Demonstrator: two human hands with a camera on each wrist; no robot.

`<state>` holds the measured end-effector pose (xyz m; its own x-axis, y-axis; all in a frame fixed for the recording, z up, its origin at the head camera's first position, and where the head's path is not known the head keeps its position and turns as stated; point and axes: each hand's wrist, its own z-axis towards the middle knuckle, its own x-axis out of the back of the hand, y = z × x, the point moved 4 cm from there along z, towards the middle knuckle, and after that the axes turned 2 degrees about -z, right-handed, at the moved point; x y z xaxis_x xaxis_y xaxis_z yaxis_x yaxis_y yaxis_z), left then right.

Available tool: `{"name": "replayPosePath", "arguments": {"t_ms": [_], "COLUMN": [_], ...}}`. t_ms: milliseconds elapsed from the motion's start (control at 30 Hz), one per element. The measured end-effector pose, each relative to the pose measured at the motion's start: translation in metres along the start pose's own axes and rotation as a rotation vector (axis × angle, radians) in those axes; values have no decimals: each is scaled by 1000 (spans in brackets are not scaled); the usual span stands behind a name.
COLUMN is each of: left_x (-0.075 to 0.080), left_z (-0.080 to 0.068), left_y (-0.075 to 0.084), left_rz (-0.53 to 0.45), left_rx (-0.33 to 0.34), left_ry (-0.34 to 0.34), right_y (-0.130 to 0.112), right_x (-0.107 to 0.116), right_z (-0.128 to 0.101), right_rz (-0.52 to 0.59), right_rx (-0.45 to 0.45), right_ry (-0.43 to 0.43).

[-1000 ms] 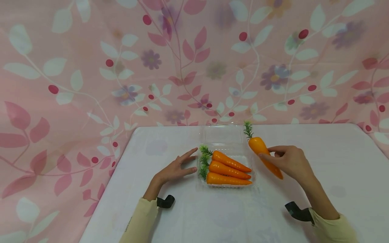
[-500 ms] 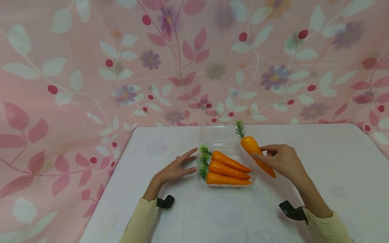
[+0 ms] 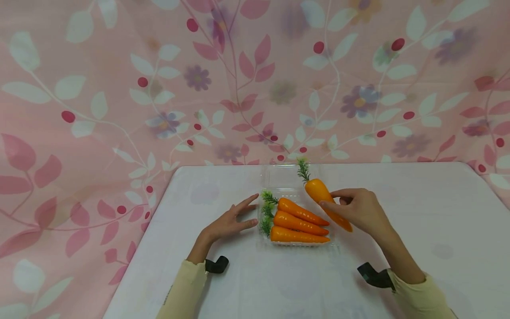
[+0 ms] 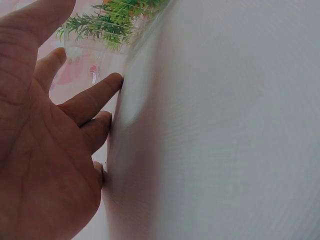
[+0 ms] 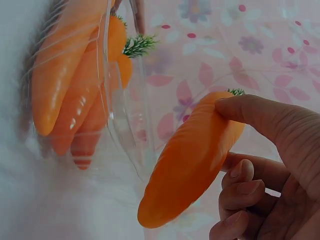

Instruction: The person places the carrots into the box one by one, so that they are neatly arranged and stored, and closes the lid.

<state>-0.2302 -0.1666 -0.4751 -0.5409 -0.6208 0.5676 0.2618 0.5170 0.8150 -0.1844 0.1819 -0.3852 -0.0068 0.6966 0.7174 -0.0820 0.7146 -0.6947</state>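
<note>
My right hand (image 3: 360, 210) pinches an orange carrot (image 3: 320, 192) with a green leafy top between thumb and fingers. That carrot is held tilted over the right side of a clear plastic clamshell box (image 3: 295, 245). Three more carrots (image 3: 301, 223) lie side by side in the box, their green tops (image 3: 268, 213) toward the left. My left hand (image 3: 229, 223) rests beside the box's left wall, thumb and fingers spread, fingertips right at the wall. In the right wrist view the held carrot (image 5: 187, 160) hangs apart from the box wall (image 5: 117, 105).
The box's clear lid (image 3: 280, 176) lies folded back toward the far table edge. A white cloth covers the table (image 3: 279, 283). Behind it hangs a pink floral curtain (image 3: 255, 88). Black wrist mounts (image 3: 217, 265) sit on both forearms.
My right hand has carried the carrot leftward, from the right of the box to over its right part. The left hand and the box have stayed in place.
</note>
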Motion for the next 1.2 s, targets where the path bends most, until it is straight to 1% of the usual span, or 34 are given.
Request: {"name": "replayPosePath", "arguments": {"t_ms": [233, 433, 633, 867, 1067, 1200], "left_x": [0, 1, 1, 1, 1, 2], "left_z": [0, -1, 0, -1, -1, -2], "left_y": [0, 3, 2, 3, 4, 4], "left_rz": [-5, -19, -13, -12, 0, -5], "left_rx": [-4, -27, -12, -22, -21, -29], "left_ry": [-1, -2, -8, -9, -7, -6], "right_y": [-8, -15, -21, -24, -26, -26], "right_x": [-9, -17, -26, -37, -46, -51], "right_z": [3, 5, 6, 6, 5, 4], "right_rz": [33, 56, 80, 75, 83, 85], "right_rx": [4, 39, 57, 66, 100, 104], "right_ry": [-31, -41, -58, -91, -113, -139]}}
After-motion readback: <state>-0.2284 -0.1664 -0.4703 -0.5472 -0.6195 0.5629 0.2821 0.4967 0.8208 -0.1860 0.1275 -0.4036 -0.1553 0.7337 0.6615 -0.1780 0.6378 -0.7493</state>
